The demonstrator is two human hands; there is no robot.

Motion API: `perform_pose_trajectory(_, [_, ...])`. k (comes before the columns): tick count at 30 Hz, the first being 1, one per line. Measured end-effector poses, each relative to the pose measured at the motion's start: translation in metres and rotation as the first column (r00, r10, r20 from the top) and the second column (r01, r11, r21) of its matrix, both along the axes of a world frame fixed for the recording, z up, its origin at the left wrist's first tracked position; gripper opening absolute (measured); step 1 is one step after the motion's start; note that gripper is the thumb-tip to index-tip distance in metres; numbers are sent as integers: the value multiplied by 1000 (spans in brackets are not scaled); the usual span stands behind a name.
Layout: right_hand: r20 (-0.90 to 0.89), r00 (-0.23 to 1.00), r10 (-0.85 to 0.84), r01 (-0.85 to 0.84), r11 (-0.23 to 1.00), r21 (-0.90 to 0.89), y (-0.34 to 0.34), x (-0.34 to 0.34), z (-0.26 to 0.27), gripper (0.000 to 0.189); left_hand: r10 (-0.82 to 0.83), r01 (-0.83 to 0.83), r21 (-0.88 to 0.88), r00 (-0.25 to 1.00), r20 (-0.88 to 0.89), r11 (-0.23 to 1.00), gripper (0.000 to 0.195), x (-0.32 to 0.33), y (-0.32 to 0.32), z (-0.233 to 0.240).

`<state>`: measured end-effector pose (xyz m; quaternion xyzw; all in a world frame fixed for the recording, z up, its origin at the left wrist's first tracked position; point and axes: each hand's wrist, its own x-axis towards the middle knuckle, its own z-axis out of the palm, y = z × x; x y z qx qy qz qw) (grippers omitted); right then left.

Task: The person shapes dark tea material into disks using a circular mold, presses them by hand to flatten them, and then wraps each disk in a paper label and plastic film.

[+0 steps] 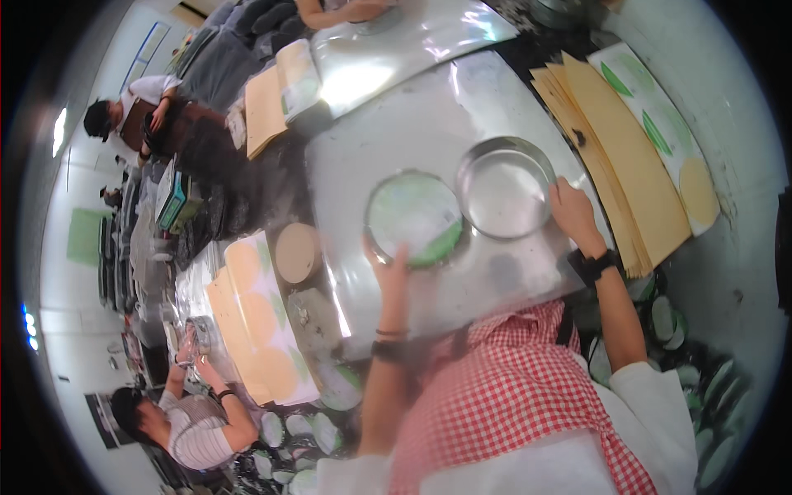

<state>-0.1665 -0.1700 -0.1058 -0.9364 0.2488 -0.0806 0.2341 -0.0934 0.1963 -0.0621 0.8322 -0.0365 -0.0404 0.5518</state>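
My left hand (391,266) holds the lower edge of a round metal tin (416,216) with a green and white printed disc showing inside its rim. My right hand (574,210) grips the right rim of a second round metal tin (507,189), whose bare shiny inside faces up. The two tins are side by side over a metal-topped work table (371,142). The left hand and its tin are slightly blurred, and the fingers below the tins are partly hidden.
Stacked brown sheets (631,185) and printed sheets (665,130) lie right. More printed sheets (257,309) and a brown round disc (297,252) are left. Co-workers sit lower left (198,427) and stand upper left (145,117); another's arm (328,15) is at the top. Cut pieces (325,433) lie below.
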Motion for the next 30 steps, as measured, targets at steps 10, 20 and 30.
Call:
perform_pose_trajectory(10, [66,735,674,-608,700,-375,49,-3,-8,9,-656,660,-83,751,71,747,38,-28,26,138])
perform_pose_trajectory(20, [61,740,670,-612,708,-353,62,0,7,10,-688,529,659,725,-25,534,23,-36,50,-85])
perform_pose_trajectory(30, [189,716,672,-651,740,-168,53,-3,40,11,-724,791,530,556,-409,308,26,14,24,-59])
